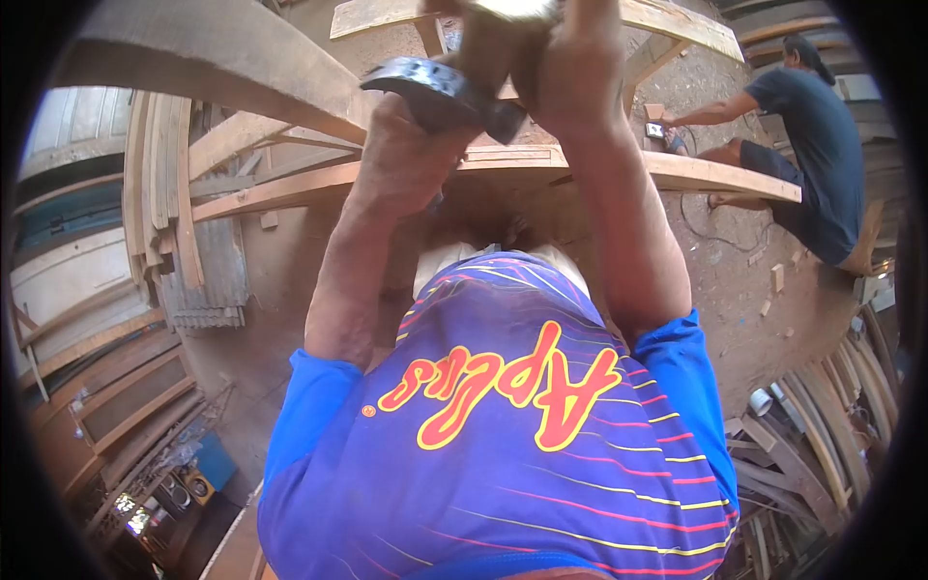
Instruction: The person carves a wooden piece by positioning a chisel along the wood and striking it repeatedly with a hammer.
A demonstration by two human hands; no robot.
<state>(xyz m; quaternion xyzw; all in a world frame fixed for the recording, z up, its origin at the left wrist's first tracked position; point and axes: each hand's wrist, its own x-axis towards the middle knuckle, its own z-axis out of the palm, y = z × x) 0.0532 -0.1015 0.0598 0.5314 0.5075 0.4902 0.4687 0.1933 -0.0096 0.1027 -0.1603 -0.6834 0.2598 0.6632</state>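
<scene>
The thick timber beam slants in from the upper left; it looks heavy and rigid, a piece to take with 2 hands set well apart. Across the middle runs the long curved board, lighter by its slimness but still stiff. It is best gripped by both long edges, with a watch for splinters on the bare wood. Both forearms reach over it. To the right, another person crouches with an arm stretched toward a small device near the ground.

Between the raised hands is a brown object, blurred and cut off by the upper edge of the view. Its material and outline cannot be told, so its weight and stiffness remain uncertain.

The dark metal tool is at the left hand, above the curved board, with its shiny curved end outward and its blunt end toward the right hand. It looks dense, hard and heavy for its size, probably slick where polished. The safest hold seems to be around its middle, clear of the thin curved edge; no handle can be made out.

The left fingers are bent closed around the tool. The right fingers are smeared by motion beside the brown object, and whether they grip it cannot be told.
</scene>
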